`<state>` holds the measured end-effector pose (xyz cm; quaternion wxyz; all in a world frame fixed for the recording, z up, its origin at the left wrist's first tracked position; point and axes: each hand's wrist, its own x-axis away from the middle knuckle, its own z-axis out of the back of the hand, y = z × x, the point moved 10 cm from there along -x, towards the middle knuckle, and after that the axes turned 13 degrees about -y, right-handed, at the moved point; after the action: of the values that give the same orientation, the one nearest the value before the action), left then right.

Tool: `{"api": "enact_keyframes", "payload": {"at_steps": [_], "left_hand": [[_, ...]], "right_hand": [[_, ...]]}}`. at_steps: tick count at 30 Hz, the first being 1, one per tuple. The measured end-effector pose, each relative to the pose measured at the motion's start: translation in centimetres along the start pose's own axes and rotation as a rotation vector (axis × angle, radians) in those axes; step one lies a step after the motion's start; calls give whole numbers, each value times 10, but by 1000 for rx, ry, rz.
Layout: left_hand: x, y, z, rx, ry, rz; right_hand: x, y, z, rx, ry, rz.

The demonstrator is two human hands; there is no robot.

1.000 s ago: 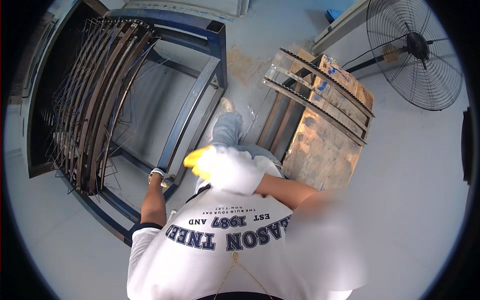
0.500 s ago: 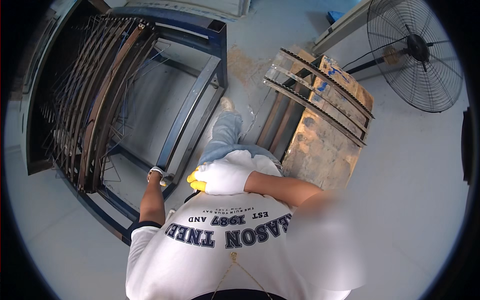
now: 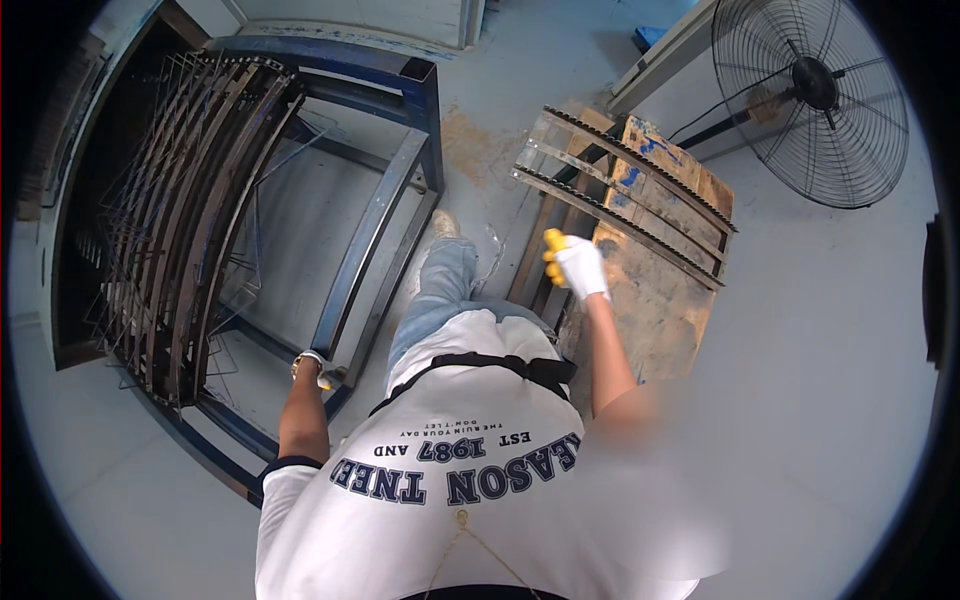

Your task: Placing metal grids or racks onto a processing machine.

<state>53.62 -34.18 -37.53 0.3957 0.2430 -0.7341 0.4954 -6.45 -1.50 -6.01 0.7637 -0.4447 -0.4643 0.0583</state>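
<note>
My left hand [image 3: 318, 368], in a white glove with yellow fingertips, is closed at the near corner of a blue metal frame [image 3: 372, 240]. Part of its fingers is hidden. My right hand [image 3: 577, 264], gloved the same way, is raised over the near edge of a stained board [image 3: 640, 295]. Its fingers are curled in, and nothing shows in them. Just beyond it, a toothed metal rack [image 3: 620, 215] of parallel bars lies across the board.
Several dark bars with thin wire pieces [image 3: 205, 230] fill the left part of the blue frame. A large black floor fan [image 3: 815, 85] stands at the far right, its cord running behind the board. A pale cabinet [image 3: 365, 20] is at the back.
My right hand has swung from in front of my waist out to the right and forward, over the board. My left hand stays at the frame's corner. The view has shifted slightly.
</note>
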Motion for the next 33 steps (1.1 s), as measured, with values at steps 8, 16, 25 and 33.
{"api": "enact_keyframes", "payload": {"at_steps": [8,16,25,33], "left_hand": [[-1,4,-5,-47,85,-128],[30,15,1,-98,44,-106],[-42,2,-3,-26,-87,-31],[5,6,2,-41,73,-148]], "right_hand": [[-52,134,95,94,376,-110],[-48,106,94,368,123,-372],[-84,133,87,551,-117,-498],[-38,73,88,914,311,-229]]}}
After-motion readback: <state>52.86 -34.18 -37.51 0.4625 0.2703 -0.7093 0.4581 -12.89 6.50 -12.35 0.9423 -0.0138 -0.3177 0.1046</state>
